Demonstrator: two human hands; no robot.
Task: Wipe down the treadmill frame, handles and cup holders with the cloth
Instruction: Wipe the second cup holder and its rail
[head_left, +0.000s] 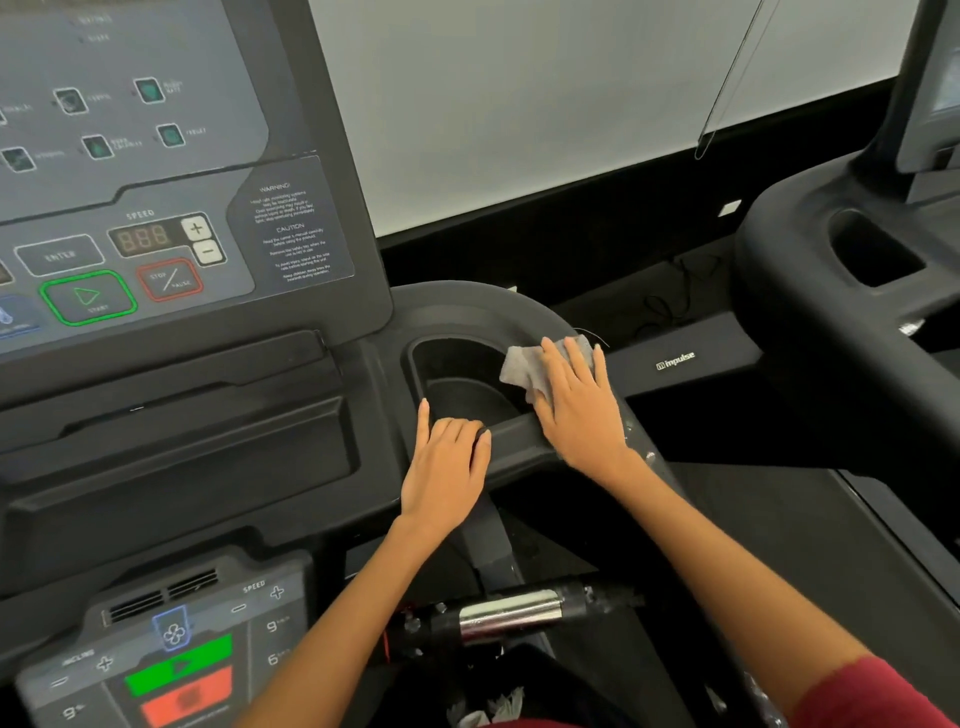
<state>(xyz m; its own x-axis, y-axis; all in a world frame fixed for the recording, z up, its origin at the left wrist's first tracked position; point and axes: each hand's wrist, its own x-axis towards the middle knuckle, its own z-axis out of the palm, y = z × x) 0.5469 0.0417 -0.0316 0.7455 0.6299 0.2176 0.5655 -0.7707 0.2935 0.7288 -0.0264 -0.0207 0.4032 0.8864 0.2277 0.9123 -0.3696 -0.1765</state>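
A grey cloth (540, 364) of soft, slightly nubbly weave is seen at the 3 o'clock rim of the cup holder (462, 384), which is moulded in matt black plastic with a fine grain. The same matt plastic is shown by the treadmill frame (467, 306) curving round at 12 o'clock. The console panel (156, 182) is faced in smooth, faintly glossy film. A polished, reflective metal sleeve (511, 616) is set on a scuffed black handle (597, 597) at 6 o'clock.
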